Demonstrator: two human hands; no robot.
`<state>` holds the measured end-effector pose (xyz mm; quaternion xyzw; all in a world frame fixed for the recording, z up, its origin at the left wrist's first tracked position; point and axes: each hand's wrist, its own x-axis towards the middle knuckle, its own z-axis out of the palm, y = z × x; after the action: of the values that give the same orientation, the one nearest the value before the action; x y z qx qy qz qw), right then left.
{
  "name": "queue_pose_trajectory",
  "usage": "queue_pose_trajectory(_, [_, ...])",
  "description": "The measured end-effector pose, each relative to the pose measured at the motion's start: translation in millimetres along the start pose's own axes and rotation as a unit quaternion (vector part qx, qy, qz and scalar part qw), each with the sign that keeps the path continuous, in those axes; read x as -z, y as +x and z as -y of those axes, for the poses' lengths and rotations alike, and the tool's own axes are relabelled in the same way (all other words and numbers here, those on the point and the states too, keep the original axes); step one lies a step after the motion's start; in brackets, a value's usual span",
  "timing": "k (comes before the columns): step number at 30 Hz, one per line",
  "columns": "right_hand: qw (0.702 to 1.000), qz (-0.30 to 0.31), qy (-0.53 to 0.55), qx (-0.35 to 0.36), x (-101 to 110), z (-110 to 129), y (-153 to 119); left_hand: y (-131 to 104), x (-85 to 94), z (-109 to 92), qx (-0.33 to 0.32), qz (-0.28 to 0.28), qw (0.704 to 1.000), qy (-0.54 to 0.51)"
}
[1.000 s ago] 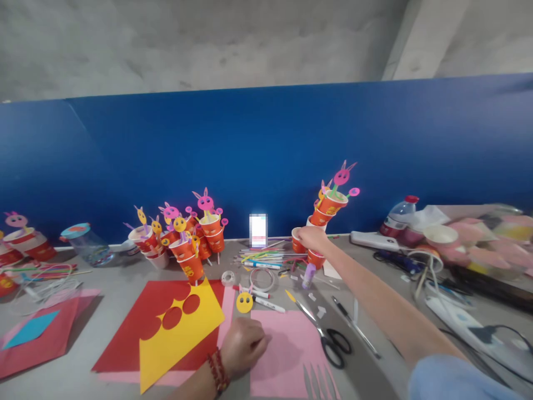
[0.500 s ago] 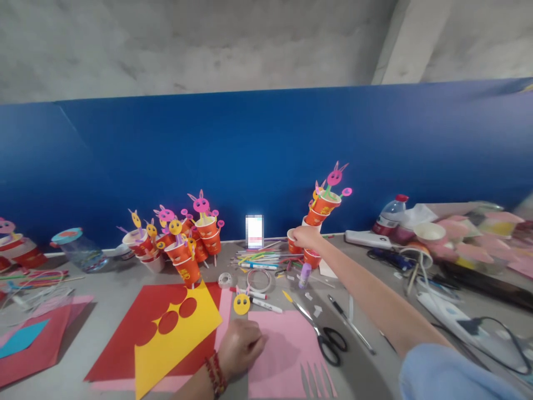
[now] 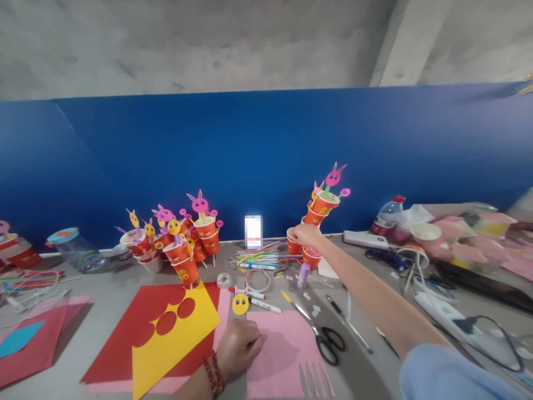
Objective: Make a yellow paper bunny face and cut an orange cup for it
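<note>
My right hand [image 3: 307, 235] reaches to the back of the table, its fingers at the rim of a small red paper cup [image 3: 292, 242]. Beside it leans a stack of red cups [image 3: 323, 206] topped with a pink rabbit-faced figure [image 3: 333, 178]. My left hand [image 3: 241, 341], with a red beaded bracelet on the wrist, rests curled at the left edge of a pink sheet [image 3: 277, 355]; whether anything is inside it is hidden. Just above that hand lies a yellow rabbit face [image 3: 240, 304].
Black-handled scissors [image 3: 328, 341], a pen [image 3: 350, 323] and a purple glue stick [image 3: 303, 275] lie mid-table. At left are yellow cut-out paper [image 3: 175, 347], red paper [image 3: 120, 333] and decorated cups [image 3: 183, 264]. A bottle [image 3: 387, 216] and power strip [image 3: 441, 316] are at right.
The whole view has shifted slightly to the left. Both hands keep nearly the same places, the right one still at the small red cup.
</note>
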<state>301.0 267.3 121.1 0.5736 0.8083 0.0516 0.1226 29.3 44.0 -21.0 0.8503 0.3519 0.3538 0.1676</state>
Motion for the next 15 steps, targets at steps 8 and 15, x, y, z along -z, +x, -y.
queue_pose_trajectory(8, [0.998, -0.041, 0.005, -0.046, 27.1, 1.6, -19.7, 2.1, 1.0, -0.6, -0.003, -0.004, 1.000, -0.010])
queue_pose_trajectory(15, [0.990, -0.134, 0.019, -0.048, 59.2, 12.6, -52.4, -1.2, 6.1, -3.9, 0.036, -0.020, 0.998, -0.039])
